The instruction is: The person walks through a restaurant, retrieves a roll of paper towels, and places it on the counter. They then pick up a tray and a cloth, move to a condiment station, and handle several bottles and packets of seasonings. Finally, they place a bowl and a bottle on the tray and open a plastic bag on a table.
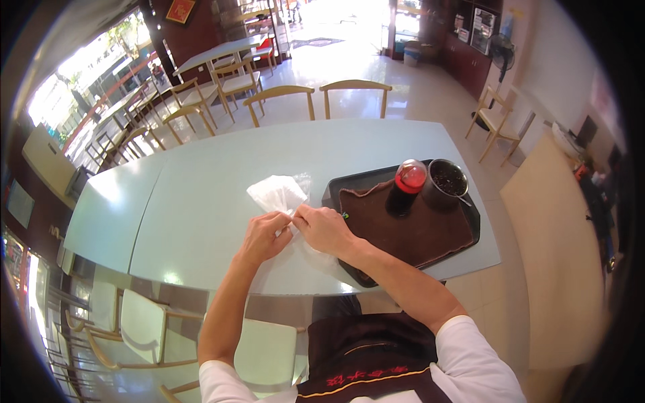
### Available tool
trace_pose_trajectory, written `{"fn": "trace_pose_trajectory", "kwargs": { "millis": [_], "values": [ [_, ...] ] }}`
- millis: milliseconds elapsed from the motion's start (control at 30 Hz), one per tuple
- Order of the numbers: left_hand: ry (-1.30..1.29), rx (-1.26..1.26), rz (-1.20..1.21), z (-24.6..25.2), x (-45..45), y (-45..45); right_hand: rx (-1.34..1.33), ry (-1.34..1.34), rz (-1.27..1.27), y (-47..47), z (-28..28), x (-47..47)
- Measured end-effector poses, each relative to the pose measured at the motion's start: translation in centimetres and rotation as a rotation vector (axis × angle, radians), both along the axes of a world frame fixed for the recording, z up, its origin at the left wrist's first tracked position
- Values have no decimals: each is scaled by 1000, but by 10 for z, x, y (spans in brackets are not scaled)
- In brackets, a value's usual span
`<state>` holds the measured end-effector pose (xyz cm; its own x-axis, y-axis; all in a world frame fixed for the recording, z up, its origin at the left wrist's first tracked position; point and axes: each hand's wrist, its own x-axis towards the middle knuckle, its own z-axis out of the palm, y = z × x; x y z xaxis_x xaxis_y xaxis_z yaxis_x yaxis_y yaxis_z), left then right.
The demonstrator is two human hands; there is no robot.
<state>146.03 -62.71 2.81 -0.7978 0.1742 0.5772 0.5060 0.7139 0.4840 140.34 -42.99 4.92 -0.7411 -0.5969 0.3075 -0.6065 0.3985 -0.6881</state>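
A clear plastic bag (278,194) with white contents lies on the pale table (211,171) in front of me. My left hand (265,234) pinches the gathered neck of the bag from the left. From the right, my right hand (322,229) grips the same neck, its fingertips close against the left ones. Loose, see-through plastic spreads on the tabletop below my hands. What the white contents are cannot be made out. Just right of my right hand is a black tray (335,189) lined with a brown cloth (428,237).
On the tray stand a dark bottle (403,199) with a red top and a container (446,184) of dark contents with a handle sticking out. Wooden chairs (355,85) line the table's far side; more (143,322) stand at the near left. A beige counter (554,252) is at right.
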Motion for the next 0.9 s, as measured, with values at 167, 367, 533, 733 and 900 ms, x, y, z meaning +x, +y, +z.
{"fn": "trace_pose_trajectory", "kwargs": {
  "millis": [167, 367, 533, 733, 900],
  "values": [
    [-105, -120, 29, 15, 4, -28, 92, -5, -180, 24, 16, -5],
    [-99, -4, 72, 9, 3, -37, -188, -691, 168, 90, 42, 32],
    [-70, -217, 158, 13, -7, -23, -68, -1000, 267, 108, 41, 85],
    [-109, -577, 338, 22, -24, -1, -53, -1057, 439, 134, 37, 117],
    [-138, -734, 609, 26, -27, -2, -20, -1033, 352, 147, 28, 127]
  ]
}}
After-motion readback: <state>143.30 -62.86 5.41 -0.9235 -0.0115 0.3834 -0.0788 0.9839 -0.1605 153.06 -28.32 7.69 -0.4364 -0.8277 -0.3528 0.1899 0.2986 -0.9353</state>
